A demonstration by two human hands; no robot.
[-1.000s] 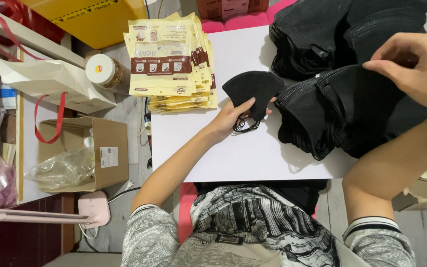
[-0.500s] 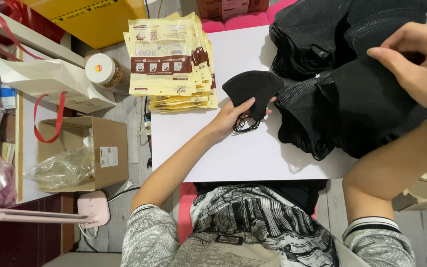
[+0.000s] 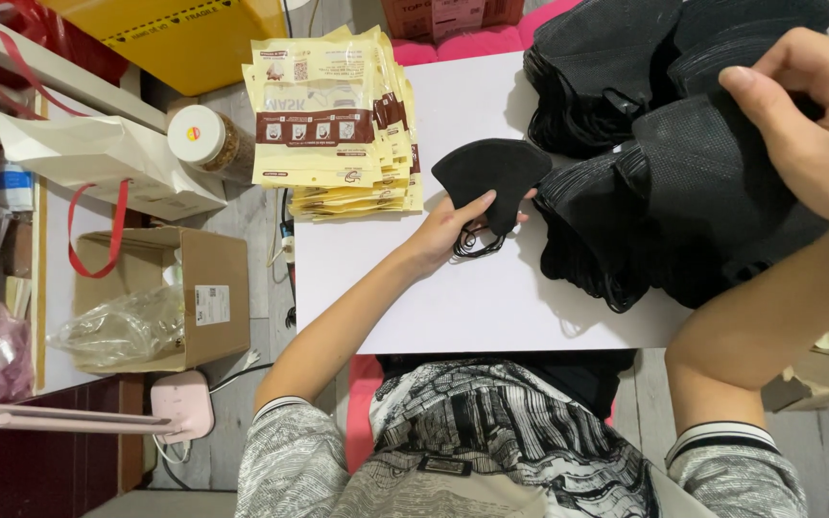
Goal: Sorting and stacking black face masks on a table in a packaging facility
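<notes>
**Masks sorted at a white desk**

An open cardboard box (image 3: 160, 297) on the floor at the left holds a crumpled clear plastic bag (image 3: 122, 328). Beside it stands a white paper bag (image 3: 107, 158) with red handles; its contents cannot be seen. A jar (image 3: 205, 139) with a white lid sits near a stack of cream packets (image 3: 333, 120) at the desk's (image 3: 434, 297) far left corner.

The left hand (image 3: 453, 225) pinches a single black mask (image 3: 491, 173) by its lower edge, flat on the desk. The right hand (image 3: 813, 125) has its fingers closed on the top of the black mask pile (image 3: 674, 173).

Compared with a second ago, the right hand has moved up and further over the pile; the left hand and its mask stay put.
</notes>
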